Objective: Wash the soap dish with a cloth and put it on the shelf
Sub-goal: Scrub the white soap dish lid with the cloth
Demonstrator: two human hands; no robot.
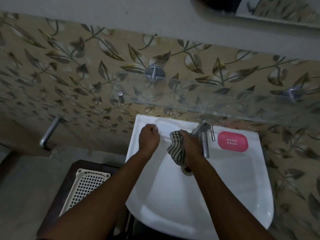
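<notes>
A pink soap dish (232,141) with small drain holes lies on the right back ledge of the white sink (242,187). My right hand (190,144) is shut on a striped grey cloth (176,149), just left of the chrome tap (203,137) and over the basin. My left hand (149,135) rests as a closed fist on the sink's left back ledge, with nothing in it. A glass shelf (216,103) runs along the tiled wall above the sink.
A cream plastic basket (84,187) sits on a dark stand left of the sink. A metal spout (49,131) juts from the wall at the left. Chrome brackets (154,72) hold the shelf. The drain (187,170) shows beside my right wrist.
</notes>
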